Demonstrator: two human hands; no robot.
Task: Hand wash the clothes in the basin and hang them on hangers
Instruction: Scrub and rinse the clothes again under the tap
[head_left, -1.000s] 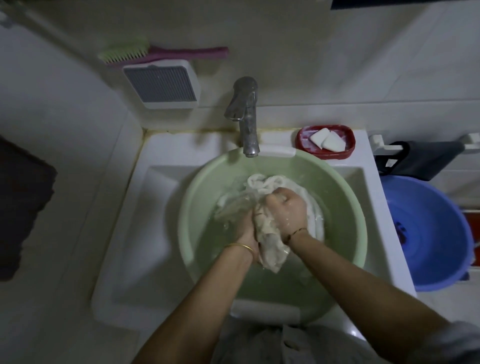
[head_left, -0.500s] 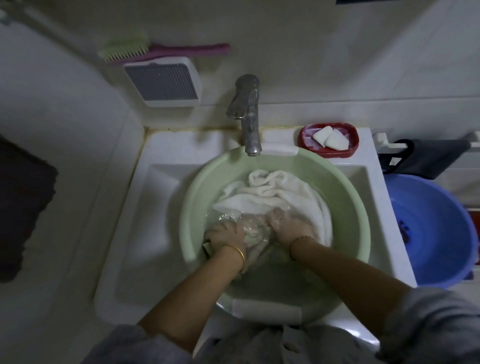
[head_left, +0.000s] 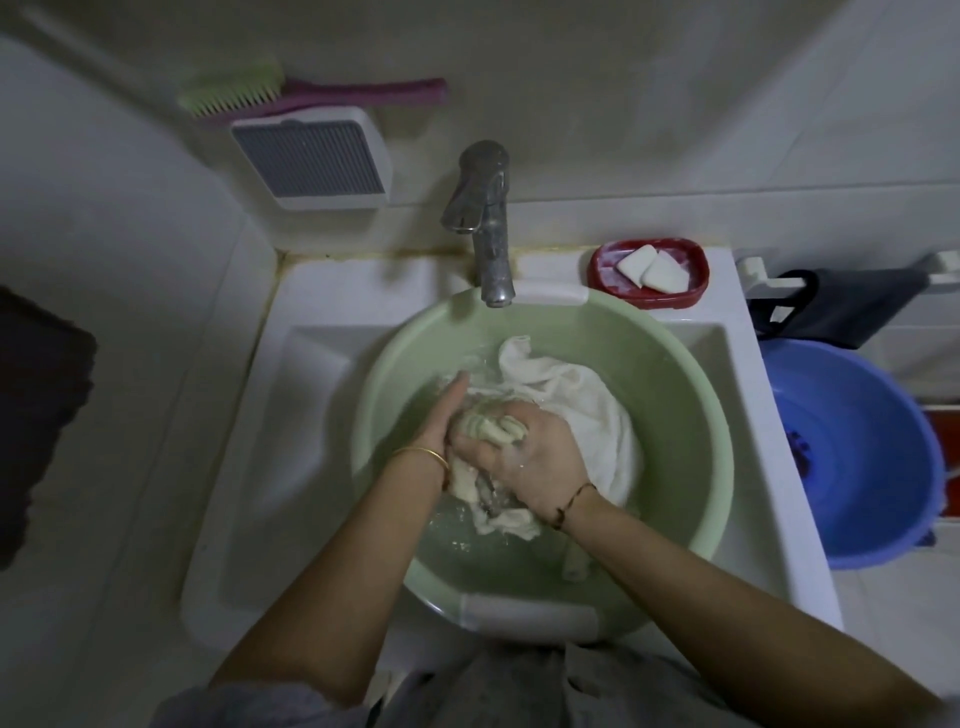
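A white garment (head_left: 582, 410) lies bunched in the pale green basin (head_left: 691, 395), part of it soaking in the water and part heaped against the basin's right side. The right hand (head_left: 530, 457) has its grip curled tight round a wad of the wet cloth near the basin's middle, fingers wrapped over the folds, a thin dark cord at the wrist. The left hand (head_left: 441, 415) presses against the same wad from the left with its fingers held straight and close together, pointing toward the far side; a gold bangle (head_left: 423, 457) sits on that wrist. A loose end of the cloth hangs below both hands into the water. The basin rests in a white sink (head_left: 311, 415), right under a metal faucet (head_left: 485, 218). On the sink's back right corner stands a red soap dish (head_left: 597, 267) holding two white soap pieces (head_left: 652, 267). To the right of the sink sits a blue basin (head_left: 872, 457), with a dark cloth (head_left: 841, 306) draped on a white rail behind it. On the wall, a green and pink scrub brush (head_left: 291, 96) lies on top of a white box with a grey ribbed face (head_left: 311, 156).
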